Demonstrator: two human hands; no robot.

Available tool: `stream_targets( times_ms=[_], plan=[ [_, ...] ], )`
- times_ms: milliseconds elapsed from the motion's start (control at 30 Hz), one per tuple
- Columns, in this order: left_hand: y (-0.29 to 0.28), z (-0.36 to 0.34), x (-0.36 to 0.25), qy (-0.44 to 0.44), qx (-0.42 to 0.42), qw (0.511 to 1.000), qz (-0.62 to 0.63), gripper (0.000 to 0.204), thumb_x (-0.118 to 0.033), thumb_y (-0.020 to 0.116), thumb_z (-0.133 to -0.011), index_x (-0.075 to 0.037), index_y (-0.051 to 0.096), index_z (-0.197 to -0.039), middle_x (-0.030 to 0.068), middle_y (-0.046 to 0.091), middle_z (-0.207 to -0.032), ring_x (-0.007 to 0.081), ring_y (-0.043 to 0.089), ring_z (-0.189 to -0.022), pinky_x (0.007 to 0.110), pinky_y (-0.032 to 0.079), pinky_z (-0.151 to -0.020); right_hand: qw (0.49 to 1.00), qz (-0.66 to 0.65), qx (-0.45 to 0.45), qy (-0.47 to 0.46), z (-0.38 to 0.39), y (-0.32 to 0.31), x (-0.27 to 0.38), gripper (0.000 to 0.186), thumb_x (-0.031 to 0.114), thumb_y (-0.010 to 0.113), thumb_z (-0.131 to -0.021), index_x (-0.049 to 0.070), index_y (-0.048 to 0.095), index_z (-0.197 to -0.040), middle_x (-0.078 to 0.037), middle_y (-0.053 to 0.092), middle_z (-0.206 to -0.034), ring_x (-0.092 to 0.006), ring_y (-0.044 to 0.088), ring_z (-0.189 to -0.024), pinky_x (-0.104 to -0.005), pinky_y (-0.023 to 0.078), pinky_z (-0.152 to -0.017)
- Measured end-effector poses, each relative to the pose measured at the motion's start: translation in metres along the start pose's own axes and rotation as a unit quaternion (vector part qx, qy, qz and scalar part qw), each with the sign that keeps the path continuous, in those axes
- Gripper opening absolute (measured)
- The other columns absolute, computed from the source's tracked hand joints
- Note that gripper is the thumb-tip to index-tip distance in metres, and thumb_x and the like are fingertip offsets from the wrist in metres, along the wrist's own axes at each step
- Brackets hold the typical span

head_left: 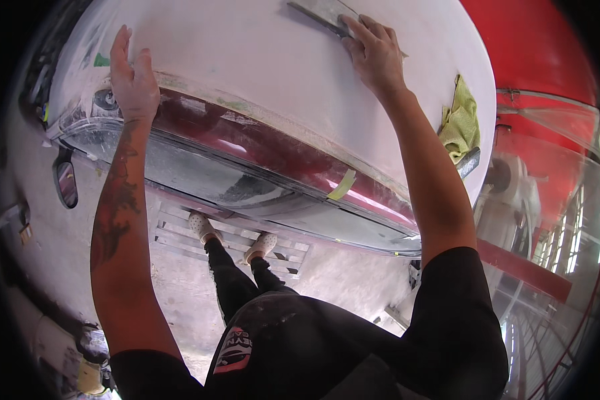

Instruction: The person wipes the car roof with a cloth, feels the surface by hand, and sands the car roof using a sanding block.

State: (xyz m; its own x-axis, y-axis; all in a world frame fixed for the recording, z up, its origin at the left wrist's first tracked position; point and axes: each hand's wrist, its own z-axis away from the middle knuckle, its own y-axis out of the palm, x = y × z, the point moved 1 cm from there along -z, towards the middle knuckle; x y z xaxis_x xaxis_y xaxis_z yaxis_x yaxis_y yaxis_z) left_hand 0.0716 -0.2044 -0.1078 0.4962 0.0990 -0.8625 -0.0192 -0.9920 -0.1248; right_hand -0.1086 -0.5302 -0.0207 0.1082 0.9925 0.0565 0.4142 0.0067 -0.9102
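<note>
A car roof (247, 53), coated in matt whitish filler or primer, spreads out before me. At its far middle my right hand (379, 57) is closed around a long, dark-edged sanding block (317, 17), which lies against the roof surface. Part of the block is hidden by my fingers and the upper picture edge. My left hand (135, 83) is open over the roof's left near edge, its fingers raised and holding nothing. Whether it touches the surface I cannot tell. Dark red paint (207, 123) shows along the near roof rail, below the coated area.
A crumpled green cloth (461, 123) lies at the roof's right edge. Pale tape (342, 185) sticks to the rail. A side mirror (67, 179) juts out at left. My feet in clogs (200, 227) stand on a slatted platform (293, 250). Clear plastic sheeting (560, 193) hangs at right.
</note>
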Motion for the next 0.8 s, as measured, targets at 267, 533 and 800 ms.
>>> stream_targets(
  times_ms=[267, 533, 800],
  plan=[
    [-0.002, -0.004, -0.009, 0.0, 0.0, 1.0, 0.008, 0.054, -0.009, 0.056, -0.09, 0.004, 0.045, -0.141, 0.0198, 0.051, -0.14, 0.03, 0.046, -0.134, 0.038, 0.033, -0.113, 0.998, 0.011, 0.017, -0.066, 0.031, -0.013, 0.01, 0.048, 0.012, 0.073, -0.08, 0.021, 0.066, -0.127, -0.014, 0.059, -0.129, -0.0348, 0.057, -0.109, -0.0444, 0.049, -0.092],
    [-0.01, 0.003, -0.005, -0.012, 0.0, 1.0, -0.005, 0.057, -0.009, 0.057, -0.087, 0.003, 0.044, -0.141, 0.0194, 0.05, -0.14, 0.0305, 0.046, -0.132, 0.038, 0.033, -0.113, 0.998, -0.026, 0.048, -0.029, 0.039, -0.005, 0.043, 0.05, 0.01, 0.072, -0.08, 0.023, 0.066, -0.128, -0.017, 0.06, -0.127, -0.0372, 0.056, -0.113, -0.0458, 0.049, -0.094],
    [0.008, -0.001, -0.009, 0.019, 0.003, 1.0, 0.012, 0.059, -0.013, 0.058, -0.086, 0.002, 0.044, -0.142, 0.0196, 0.05, -0.14, 0.0325, 0.047, -0.132, 0.04, 0.032, -0.113, 0.998, 0.055, 0.032, -0.007, -0.083, 0.028, 0.016, 0.036, 0.026, 0.061, -0.094, 0.021, 0.064, -0.13, -0.016, 0.061, -0.129, -0.0374, 0.055, -0.116, -0.0458, 0.047, -0.097]
  ],
)
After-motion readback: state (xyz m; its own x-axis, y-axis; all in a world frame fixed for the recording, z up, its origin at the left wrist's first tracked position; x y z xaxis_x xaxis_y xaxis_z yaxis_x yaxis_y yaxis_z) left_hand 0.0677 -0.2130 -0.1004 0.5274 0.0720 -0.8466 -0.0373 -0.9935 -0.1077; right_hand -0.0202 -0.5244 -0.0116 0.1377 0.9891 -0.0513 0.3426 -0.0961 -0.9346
